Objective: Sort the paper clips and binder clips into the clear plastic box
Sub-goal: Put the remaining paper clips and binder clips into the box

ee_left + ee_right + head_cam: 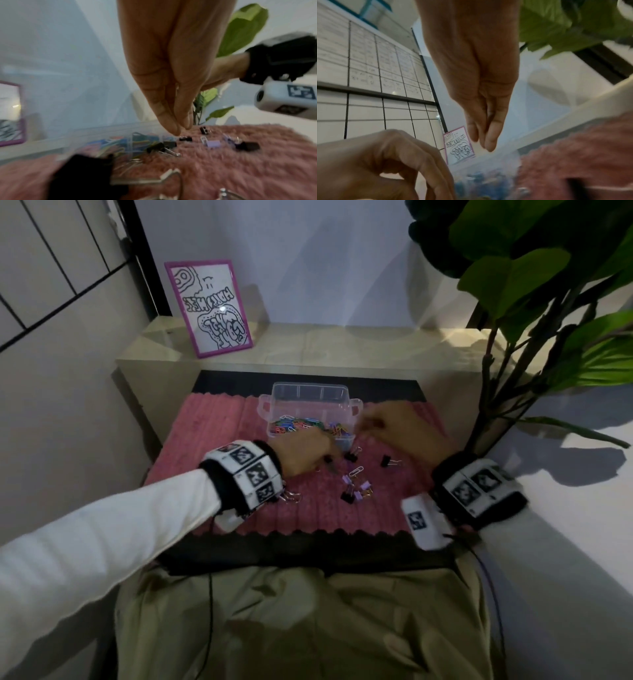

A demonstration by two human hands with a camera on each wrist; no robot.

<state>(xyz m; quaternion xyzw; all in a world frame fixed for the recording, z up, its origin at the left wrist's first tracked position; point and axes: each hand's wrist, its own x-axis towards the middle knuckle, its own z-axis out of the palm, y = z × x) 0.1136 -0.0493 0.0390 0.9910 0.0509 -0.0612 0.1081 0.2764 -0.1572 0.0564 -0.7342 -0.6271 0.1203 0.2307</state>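
The clear plastic box (310, 405) stands open at the back of the pink mat (212, 440), with coloured paper clips (301, 422) in its front compartments. Several black and purple binder clips (356, 489) and a white paper clip (356, 472) lie loose in front of it. My left hand (325, 457) (180, 129) reaches down at the box's front edge, thumb and fingertips together just above a small black binder clip (185, 139); whether they pinch anything is hidden. My right hand (363, 428) (488, 146) hovers by the box's right front corner, fingers straight and empty.
A large black binder clip (82, 180) lies close under my left wrist. A purple-framed drawing (209, 306) leans on the ledge behind. A leafy plant (534, 285) stands at the right, near my right arm. Walls close in both sides.
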